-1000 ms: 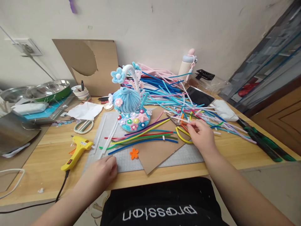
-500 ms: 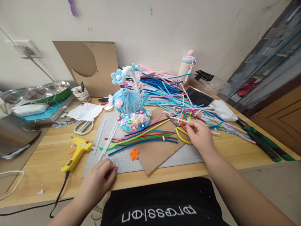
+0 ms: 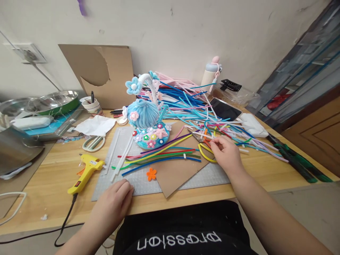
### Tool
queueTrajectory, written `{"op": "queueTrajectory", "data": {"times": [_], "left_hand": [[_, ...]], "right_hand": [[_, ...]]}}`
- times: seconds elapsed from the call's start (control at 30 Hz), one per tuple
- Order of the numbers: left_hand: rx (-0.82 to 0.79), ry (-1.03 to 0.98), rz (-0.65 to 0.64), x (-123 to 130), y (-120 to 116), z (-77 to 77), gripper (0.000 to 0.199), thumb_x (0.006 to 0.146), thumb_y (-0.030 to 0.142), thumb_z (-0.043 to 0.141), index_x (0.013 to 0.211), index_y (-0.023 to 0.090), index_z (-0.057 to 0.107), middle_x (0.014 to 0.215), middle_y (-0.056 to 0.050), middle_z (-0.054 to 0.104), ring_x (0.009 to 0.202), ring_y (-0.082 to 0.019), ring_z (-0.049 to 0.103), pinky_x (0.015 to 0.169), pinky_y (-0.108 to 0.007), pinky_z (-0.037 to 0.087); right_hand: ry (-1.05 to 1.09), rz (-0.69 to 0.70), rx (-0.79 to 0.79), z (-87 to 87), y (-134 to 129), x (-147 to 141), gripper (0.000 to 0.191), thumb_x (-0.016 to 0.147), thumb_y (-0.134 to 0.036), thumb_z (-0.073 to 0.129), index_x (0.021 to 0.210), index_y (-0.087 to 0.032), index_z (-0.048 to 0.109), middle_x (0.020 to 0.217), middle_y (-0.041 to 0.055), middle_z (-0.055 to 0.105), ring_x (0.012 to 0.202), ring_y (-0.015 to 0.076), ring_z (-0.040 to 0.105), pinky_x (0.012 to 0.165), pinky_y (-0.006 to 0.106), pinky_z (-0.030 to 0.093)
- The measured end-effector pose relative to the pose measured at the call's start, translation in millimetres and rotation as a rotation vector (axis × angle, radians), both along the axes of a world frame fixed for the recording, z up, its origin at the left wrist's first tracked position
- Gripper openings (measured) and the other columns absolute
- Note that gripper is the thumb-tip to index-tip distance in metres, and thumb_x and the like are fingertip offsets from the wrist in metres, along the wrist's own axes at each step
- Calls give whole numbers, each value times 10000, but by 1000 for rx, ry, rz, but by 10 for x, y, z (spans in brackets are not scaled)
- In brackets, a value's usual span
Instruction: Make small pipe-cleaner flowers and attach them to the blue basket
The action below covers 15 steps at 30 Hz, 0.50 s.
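My right hand (image 3: 225, 151) pinches at the scissors (image 3: 206, 153) with yellow handles; an orange bit shows by its fingertips, but what they grip is hidden. Curled on the table's front edge, my left hand (image 3: 117, 198) has its fingers closed and their inside hidden. An orange felt-like flower (image 3: 151, 174) lies between the hands on the grey cutting mat (image 3: 143, 189). Coloured pipe cleaners (image 3: 164, 158) stretch across the mat and a brown cardboard piece (image 3: 180, 177). Behind them stands a blue shell-shaped ornament (image 3: 145, 113) with small flowers on its base.
On the left are a yellow glue gun (image 3: 86, 171) with a cord, white-handled scissors (image 3: 94, 143) and metal bowls (image 3: 57, 102). A pile of pipe cleaners (image 3: 180, 95) fills the back. A phone (image 3: 224, 109), a bottle (image 3: 211, 74) and green-black pliers-like handles (image 3: 300, 159) are at right.
My left hand has shifted slightly and turned palm-down, its fingers curling closer together. My right hand stays by the yellow-handled scissors. The view has moved a little.
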<state>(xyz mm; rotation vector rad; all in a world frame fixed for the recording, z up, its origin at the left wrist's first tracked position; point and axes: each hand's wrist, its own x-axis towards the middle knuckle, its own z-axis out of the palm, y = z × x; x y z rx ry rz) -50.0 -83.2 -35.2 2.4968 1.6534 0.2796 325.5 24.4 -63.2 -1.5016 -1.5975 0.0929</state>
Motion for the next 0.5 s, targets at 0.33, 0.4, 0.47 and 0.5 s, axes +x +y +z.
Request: {"op": "queueTrajectory", "data": {"times": [0.33, 0.4, 0.47, 0.5], "left_hand": [[18, -145, 4, -44, -45, -97, 215, 941, 230, 391, 760, 207, 504, 778, -40, 562, 726, -166, 562, 678, -276, 462], [24, -167, -4, -54, -45, -111, 200, 939, 220, 404, 767, 206, 506, 793, -41, 571, 737, -162, 568, 689, -269, 464], [35, -187, -17, -59, -45, -118, 191, 936, 204, 412, 771, 202, 509, 809, -43, 580, 749, -156, 573, 696, -260, 464], [41, -193, -22, -60, -46, -120, 188, 935, 198, 415, 774, 200, 512, 817, -45, 584, 756, -154, 574, 699, -257, 465]], "right_hand": [[19, 13, 1, -23, 4, 14, 125, 799, -236, 560, 683, -203, 595, 725, 33, 592, 664, 183, 573, 541, 287, 448], [18, 13, -1, -27, 6, 15, 123, 798, -236, 559, 685, -204, 595, 727, 34, 593, 671, 186, 575, 540, 288, 449], [22, 6, -8, -29, 7, 13, 118, 797, -235, 561, 689, -205, 597, 732, 33, 596, 664, 184, 574, 536, 286, 448], [26, 2, -12, -29, 7, 12, 115, 796, -233, 561, 690, -205, 597, 736, 32, 597, 658, 181, 573, 534, 286, 447]]}}
